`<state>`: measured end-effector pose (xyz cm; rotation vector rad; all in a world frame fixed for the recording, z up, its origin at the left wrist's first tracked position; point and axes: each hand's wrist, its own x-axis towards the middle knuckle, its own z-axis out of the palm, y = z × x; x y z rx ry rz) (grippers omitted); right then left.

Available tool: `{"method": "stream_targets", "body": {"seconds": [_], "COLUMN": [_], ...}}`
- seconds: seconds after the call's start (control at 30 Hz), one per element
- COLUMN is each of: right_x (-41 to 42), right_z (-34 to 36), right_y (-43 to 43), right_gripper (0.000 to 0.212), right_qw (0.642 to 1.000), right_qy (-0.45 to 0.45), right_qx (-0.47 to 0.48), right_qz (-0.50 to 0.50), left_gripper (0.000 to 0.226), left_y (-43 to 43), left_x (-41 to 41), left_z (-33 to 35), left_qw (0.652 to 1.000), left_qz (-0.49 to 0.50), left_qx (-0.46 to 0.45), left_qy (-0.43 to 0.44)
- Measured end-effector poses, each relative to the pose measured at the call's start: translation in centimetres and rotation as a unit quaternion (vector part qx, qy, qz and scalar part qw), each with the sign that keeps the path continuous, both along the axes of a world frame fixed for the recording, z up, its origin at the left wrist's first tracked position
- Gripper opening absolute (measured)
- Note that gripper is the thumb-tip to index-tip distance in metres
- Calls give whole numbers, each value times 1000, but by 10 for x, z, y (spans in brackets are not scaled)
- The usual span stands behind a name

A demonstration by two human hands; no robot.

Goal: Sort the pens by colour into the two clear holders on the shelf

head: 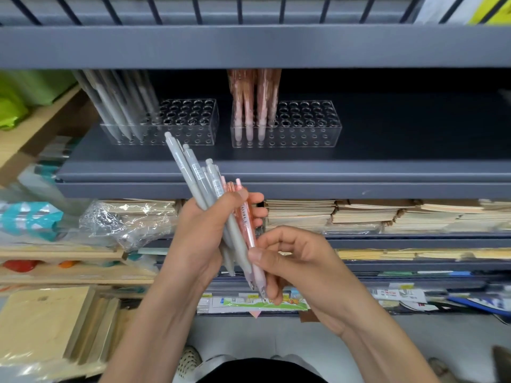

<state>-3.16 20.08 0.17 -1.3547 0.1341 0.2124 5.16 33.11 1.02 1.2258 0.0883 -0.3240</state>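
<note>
The person stands facing a grey metal shelf (276, 170) with both hands raised in front of its front edge.

1. Left hand (199, 236): fingers and thumb are wrapped around the pen bundle (199, 178), a mixed set of grey and pink pens. The bundle is tilted, with the clicker ends up and to the left and the tips down and to the right. The grey pens lie on the left side of the bundle and the pink ones on the right.
2. Right hand (301, 266): thumb and curled fingers pinch one pink pen (244, 219) near its lower end. This pen lies against the right edge of the bundle, and its tip shows below the fingers.
3. Left holder (193, 128): a clear block with rows of round holes, standing on the shelf. The grey pens in the holder (116, 106) fill its left end and lean to the left; the holes on the right are open.
4. Right holder (307, 128): the same kind of block, just beside the left holder. The pink pens in the holder (254, 92) stand upright in its left end.

Below the shelf lie stacked notebooks (359, 214). To the left of them is crumpled clear plastic wrap (119, 222). Wooden boards (36, 322) sit at the lower left.
</note>
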Motion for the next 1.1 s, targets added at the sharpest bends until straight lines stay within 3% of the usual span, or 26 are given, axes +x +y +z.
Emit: {"method": "stream_targets", "body": {"seconds": [0.27, 0.43, 0.67, 0.8, 0.93, 1.1], "right_x": [-1, 27, 100, 130, 147, 161], "right_z": [0, 20, 53, 52, 54, 59], "right_y": [-16, -43, -68, -68, -62, -60], "right_gripper": [13, 6, 14, 17, 8, 24], "right_qw": [999, 987, 915, 876, 862, 852], "right_qy": [-22, -83, -193, -207, -211, -188], "right_qx": [44, -90, -261, -322, -332, -355], "right_qz": [-5, -104, -239, -292, -321, -336], "left_gripper": [9, 11, 10, 11, 31, 14], "left_y": [-2, 6, 18, 27, 37, 46], "left_x": [-7, -9, -12, -11, -8, -2], "left_z": [0, -1, -7, -9, -7, -8], "left_qw": [998, 998, 998, 998, 997, 997], "left_qz": [50, 65, 55, 59, 64, 73], "left_qx": [-17, 1, 15, 26, 33, 30], "left_qy": [20, 17, 7, 8, 0, 3]}}
